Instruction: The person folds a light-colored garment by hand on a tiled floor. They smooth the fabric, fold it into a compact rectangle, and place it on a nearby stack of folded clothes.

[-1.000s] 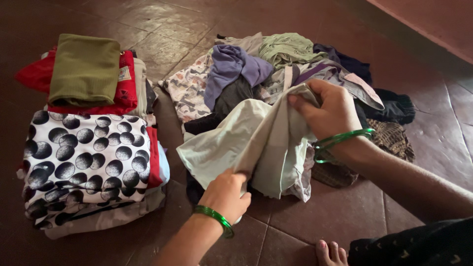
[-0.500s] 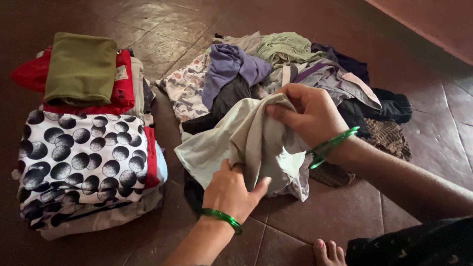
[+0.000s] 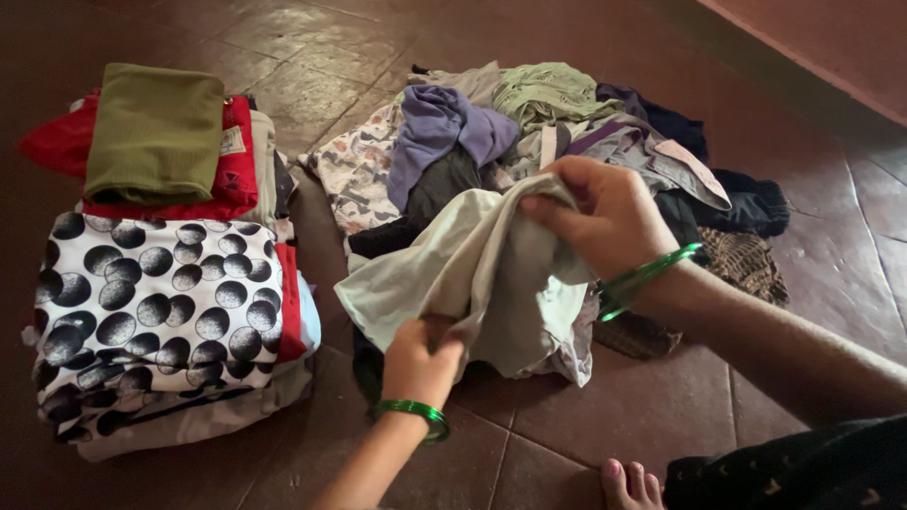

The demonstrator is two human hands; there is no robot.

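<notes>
Left hand (image 3: 420, 364) pinching near hem of pale grey-green garment (image 3: 482, 274) | right hand (image 3: 605, 217) fingers clamped on far edge, above unsorted heap (image 3: 567, 132) | I'd keep edges taut, aligned.

Dark reddish-brown stone floor (image 3: 661, 416), laid in large irregular slabs with thin pale joints between them. Worn and faintly glossy, with a soft sheen on the far slabs at the middle and left. Dimmer along the left edge and in the far left corner. At far right, the foot of a reddish-pink wall (image 3: 831, 47), running diagonally toward the right edge, with a shadowed dark strip where it meets the floor. Soft, even light, without hard shadows.
</notes>
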